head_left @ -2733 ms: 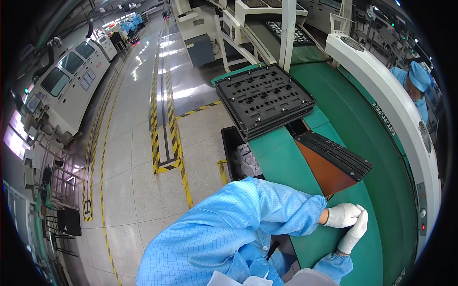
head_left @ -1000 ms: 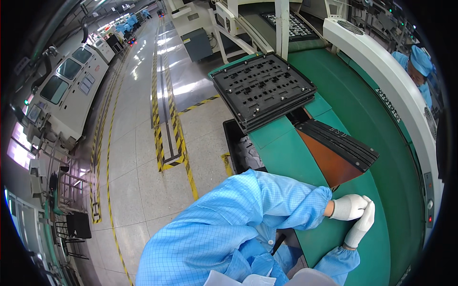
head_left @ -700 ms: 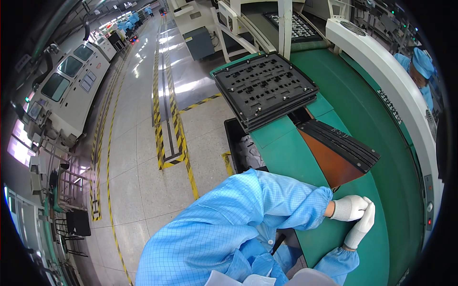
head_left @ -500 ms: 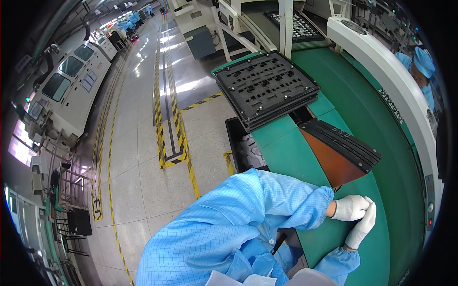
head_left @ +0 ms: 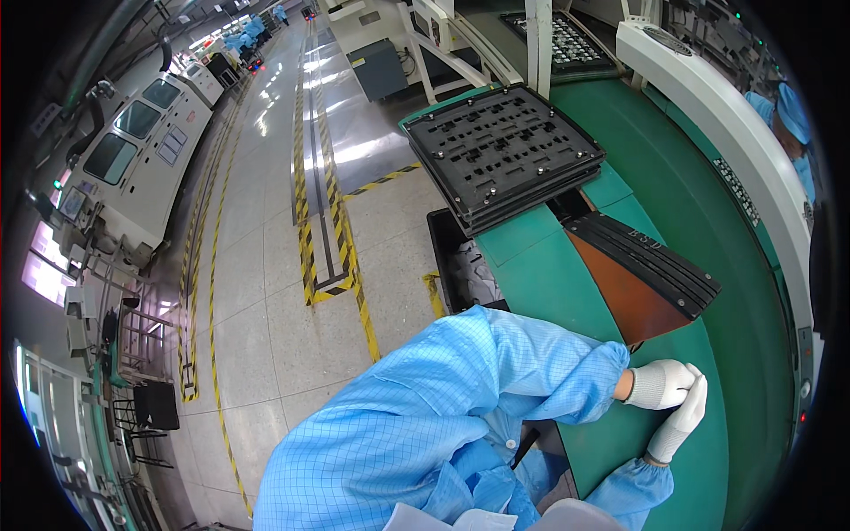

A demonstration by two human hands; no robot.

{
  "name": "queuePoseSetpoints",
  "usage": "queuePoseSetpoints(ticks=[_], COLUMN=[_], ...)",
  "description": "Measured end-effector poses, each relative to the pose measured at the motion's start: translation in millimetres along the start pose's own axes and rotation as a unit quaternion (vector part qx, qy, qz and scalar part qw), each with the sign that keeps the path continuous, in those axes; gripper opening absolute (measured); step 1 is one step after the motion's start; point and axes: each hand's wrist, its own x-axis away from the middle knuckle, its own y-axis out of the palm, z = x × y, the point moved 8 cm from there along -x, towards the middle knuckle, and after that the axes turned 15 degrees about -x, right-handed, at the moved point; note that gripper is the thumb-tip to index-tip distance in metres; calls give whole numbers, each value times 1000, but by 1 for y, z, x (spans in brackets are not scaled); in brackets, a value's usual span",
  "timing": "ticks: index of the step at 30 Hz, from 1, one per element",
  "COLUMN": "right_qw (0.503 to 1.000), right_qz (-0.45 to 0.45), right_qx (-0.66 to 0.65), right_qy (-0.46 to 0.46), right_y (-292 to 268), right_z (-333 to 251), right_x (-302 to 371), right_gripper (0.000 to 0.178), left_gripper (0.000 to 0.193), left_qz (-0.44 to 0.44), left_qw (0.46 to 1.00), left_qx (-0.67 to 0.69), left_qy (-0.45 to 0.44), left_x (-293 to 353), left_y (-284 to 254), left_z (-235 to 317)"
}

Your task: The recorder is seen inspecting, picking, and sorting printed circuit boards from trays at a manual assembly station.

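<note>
Both my hands wear white knit gloves and meet above the green table [head_left: 540,283] at the lower right. My left hand [head_left: 662,385] is closed, its curled fingers against the right one. My right hand [head_left: 685,416] leans up from below, fingers pressed together and bent over toward the left fingertips. Whatever may lie between them is hidden by the gloves. Just beyond the left hand is a wedge-shaped stand [head_left: 620,288] with an orange-brown side and black slats on top.
Stacked black trays with slots and screws [head_left: 509,146] sit farther back on the table. A black bin [head_left: 450,261] holding pale scraps stands by its left edge. A dark green belt [head_left: 753,354] and a white curved machine frame [head_left: 717,97] run along the right; a co-worker [head_left: 788,124] is beyond.
The whole view has shifted slightly, so the surroundings sit a little farther right. My hands stay pressed together in nearly the same pose over the table.
</note>
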Motion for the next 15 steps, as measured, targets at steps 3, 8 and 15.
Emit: queuePoseSetpoints(ticks=[3,8,15], right_qw=[1000,1000,1000], right_qz=[4,6,3], right_qx=[-7,-19,-12], right_qy=[2,6,2], right_y=[-1,-3,-6], right_z=[2,8,10], right_x=[0,-1,-2], right_gripper=[41,41,42], left_gripper=[23,20,19], left_qz=[0,10,8], left_qw=[1000,1000,1000], left_qx=[0,4,5], left_qy=[-10,17,18], left_x=[0,-1,-1], left_y=[2,3,5], left_z=[-2,-2,-3])
